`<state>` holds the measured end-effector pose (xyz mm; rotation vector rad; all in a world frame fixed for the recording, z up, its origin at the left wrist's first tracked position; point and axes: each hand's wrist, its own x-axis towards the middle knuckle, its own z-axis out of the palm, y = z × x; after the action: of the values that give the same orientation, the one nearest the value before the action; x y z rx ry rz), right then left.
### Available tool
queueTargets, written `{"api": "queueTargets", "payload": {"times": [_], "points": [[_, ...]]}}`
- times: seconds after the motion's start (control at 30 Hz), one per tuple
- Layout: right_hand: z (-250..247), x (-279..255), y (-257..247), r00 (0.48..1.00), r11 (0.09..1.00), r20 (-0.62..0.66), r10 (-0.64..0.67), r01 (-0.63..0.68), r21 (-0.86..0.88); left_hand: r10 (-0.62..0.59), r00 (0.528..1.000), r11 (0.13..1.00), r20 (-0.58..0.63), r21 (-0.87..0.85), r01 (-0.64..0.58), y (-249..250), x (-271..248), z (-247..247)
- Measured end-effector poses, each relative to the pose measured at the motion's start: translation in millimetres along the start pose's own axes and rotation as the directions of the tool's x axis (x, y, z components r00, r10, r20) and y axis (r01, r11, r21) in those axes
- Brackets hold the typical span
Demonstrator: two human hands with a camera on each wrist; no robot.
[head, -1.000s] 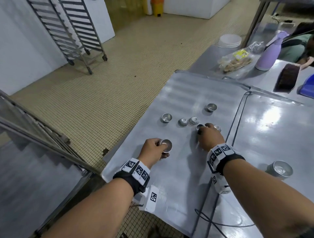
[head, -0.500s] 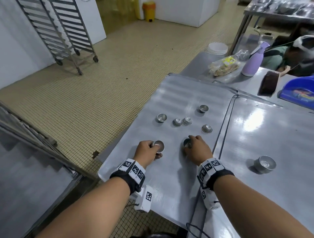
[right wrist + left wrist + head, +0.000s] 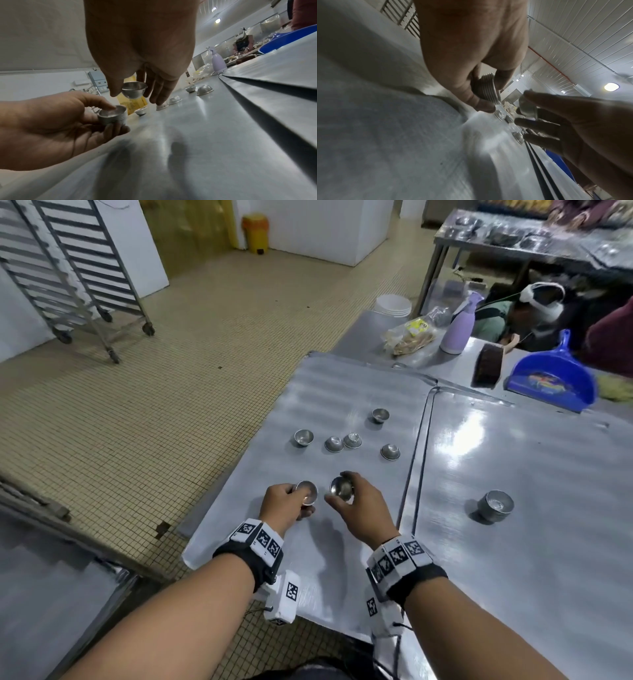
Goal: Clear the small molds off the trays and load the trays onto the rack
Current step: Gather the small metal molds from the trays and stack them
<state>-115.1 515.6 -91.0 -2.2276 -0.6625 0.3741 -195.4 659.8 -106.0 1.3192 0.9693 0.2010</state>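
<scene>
Right hand [image 3: 359,501] pinches one single mold [image 3: 342,487] just at 3 o'clock of the nested stack [image 3: 307,492] gripped by the left hand [image 3: 282,505], above the left tray [image 3: 342,392]; step: gathering molds; next, seat it squarely; five loose molds [image 3: 334,444] at 12 o'clock.

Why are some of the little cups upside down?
Three loose molds lie upside down on the left tray: two side by side and one nearer the right edge. Two others sit upright.
</scene>
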Motion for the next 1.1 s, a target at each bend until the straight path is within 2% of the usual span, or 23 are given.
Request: {"api": "queueTargets", "payload": {"times": [0.17,0.27,0.43,0.53,0.67,0.93,1.1], "points": [[9.1,-2.0,-12.7,0.998,0.998,0.027,-0.056,0.055,0.036,-0.081,0.994,0.961,0.069,-0.258,0.096,14.5,-6.4,8.0],[11.2,0.2,-13.9,0.997,0.997,0.035,-0.062,0.06,0.041,-0.078,0.987,0.954,0.141,-0.277,0.115,20.4,-8.8,14.6],[0.3,11.3,-2.9,0.997,0.995,0.062,-0.044,0.038,0.088,-0.081,0.988,0.957,0.134,-0.266,0.115,22.4,1.7,13.5],[-13.1,28.9,23.5,0.999,0.999,0.038,0.039,-0.039,-0.012,-0.108,0.99,0.97,0.091,-0.21,0.125,21.9,5.8,15.7],[-40.0,64.0,66.4,0.986,0.971,0.019,0.168,-0.162,-0.179,-0.085,0.995,0.993,0.059,-0.078,0.089,19.0,8.3,22.4],[-63.4,138.7,100.5,0.98,0.944,0.009,0.197,-0.187,-0.271,-0.042,0.999,0.994,0.018,0.097,0.04,25.7,-2.5,15.7],[-56.1,154.5,99.9,0.977,0.906,0.045,0.208,-0.176,-0.384,-0.003,1.0,0.987,-0.019,0.162,0.006,36.1,-5.1,5.6]]}}
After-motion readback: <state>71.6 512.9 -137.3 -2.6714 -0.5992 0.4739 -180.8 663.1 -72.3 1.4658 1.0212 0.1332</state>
